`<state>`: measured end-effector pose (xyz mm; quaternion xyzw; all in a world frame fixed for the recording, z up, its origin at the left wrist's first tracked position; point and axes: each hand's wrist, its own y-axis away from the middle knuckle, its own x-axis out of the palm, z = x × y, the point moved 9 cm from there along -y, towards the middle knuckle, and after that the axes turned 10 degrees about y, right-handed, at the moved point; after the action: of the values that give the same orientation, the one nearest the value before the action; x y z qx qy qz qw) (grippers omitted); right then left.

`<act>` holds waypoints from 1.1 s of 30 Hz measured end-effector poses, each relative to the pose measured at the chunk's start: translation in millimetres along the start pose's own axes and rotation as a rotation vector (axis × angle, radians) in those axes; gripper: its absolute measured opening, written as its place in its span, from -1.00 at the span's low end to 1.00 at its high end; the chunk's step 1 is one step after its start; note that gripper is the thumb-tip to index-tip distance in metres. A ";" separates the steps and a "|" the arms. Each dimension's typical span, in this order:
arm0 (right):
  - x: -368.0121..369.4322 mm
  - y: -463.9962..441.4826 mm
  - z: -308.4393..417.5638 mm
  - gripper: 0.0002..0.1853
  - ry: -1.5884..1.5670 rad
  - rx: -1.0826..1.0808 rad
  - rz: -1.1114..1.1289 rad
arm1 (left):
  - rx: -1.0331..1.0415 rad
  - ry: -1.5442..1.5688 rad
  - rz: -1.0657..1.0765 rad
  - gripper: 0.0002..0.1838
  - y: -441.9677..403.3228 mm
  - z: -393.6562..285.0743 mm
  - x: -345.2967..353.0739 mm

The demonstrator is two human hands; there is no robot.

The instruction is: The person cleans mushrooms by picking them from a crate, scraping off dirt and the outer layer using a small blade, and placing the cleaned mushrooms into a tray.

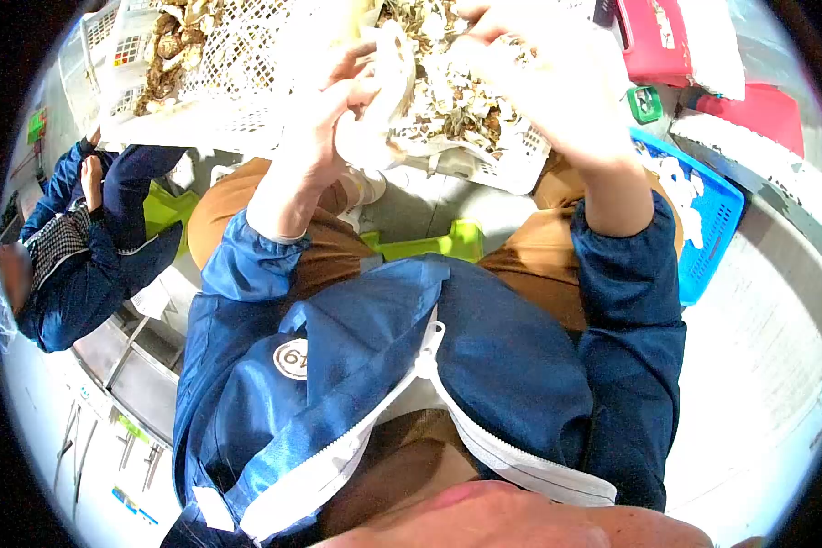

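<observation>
My left hand (333,105) is closed around a thick, pale white piece (397,78) that looks like a mushroom. Bright glare washes out its outline. Across from it, my right hand (497,41) is over a heap of pale and brown scraps (470,110), its fingers curled together at the top edge of the view. Whatever those fingers hold is lost in the glare. The scraps lie in a white plastic basket (511,169) in front of my knees.
Left of the heap stands a white mesh crate (246,55) with brownish clumps (169,50) in it. A blue basket (717,228) holding white pieces sits at my right. Beyond are a small green container (645,105) and a red bin (657,41). Another person (91,228) sits at left.
</observation>
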<state>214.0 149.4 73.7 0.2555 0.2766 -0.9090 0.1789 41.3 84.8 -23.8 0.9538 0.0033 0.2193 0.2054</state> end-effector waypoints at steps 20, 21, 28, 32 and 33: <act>32.4 11.7 -0.9 -0.87 0.260 -0.001 0.032 | 0.021 -0.260 0.097 -0.43 4.4 -2.0 -3.2; 23.2 7.2 -1.9 -0.89 0.210 0.028 0.006 | -0.004 -0.143 0.058 -0.42 3.8 1.5 -7.8; 29.3 0.1 4.8 -0.90 -0.150 -0.043 0.227 | -0.078 -0.051 0.089 -0.33 0.9 7.5 -7.4; 31.8 2.4 8.7 -0.90 -0.111 -0.054 0.275 | -0.059 -0.263 0.133 -0.33 1.4 11.2 -9.0; 29.5 0.9 13.6 -0.89 -0.085 -0.029 0.309 | -0.071 -0.302 0.139 -0.34 0.6 13.2 -9.4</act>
<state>185.7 135.2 66.4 0.2535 0.2393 -0.8765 0.3319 38.2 78.2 -38.3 0.9659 -0.1013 0.0870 0.2217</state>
